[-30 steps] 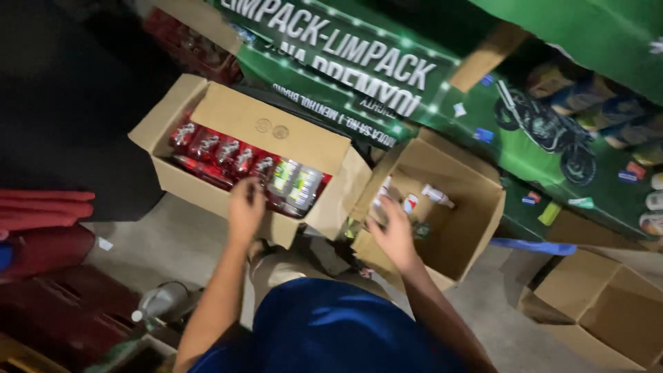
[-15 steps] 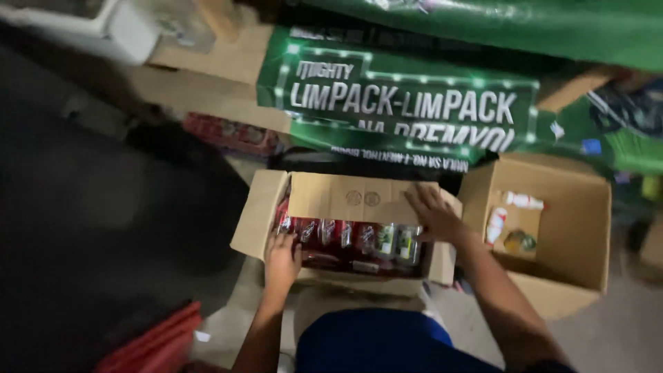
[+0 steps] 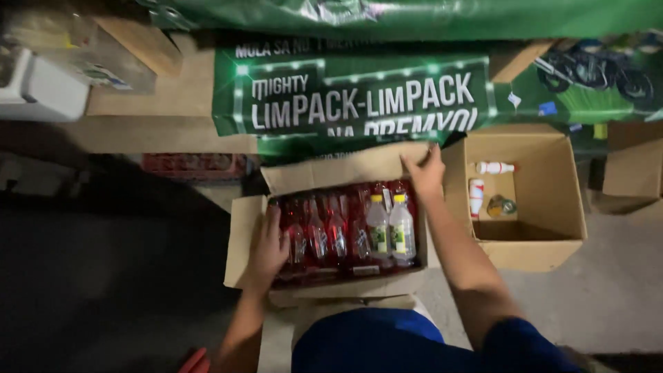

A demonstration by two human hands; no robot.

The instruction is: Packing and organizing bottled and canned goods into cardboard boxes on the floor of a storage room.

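The right hand [image 3: 425, 176] has left the smaller carton and now grips the far right corner of the bottle carton [image 3: 331, 228] on the floor, fingers closed on its flap. The left hand [image 3: 268, 247] clamps the carton's near left edge, so both hands now hold it. Inside stand red bottles [image 3: 324, 231] and two yellow-capped pale bottles [image 3: 390, 231]. The open smaller carton [image 3: 539, 200] sits just right; a green banner [image 3: 359, 97] with white lettering lies beyond.

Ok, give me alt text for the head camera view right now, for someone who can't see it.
Seen from above, a person's left hand and right hand grip opposite sides of an open cardboard box packed with red bottles and two pale yellow-capped bottles. A second open box sits to the right, below a green banner.
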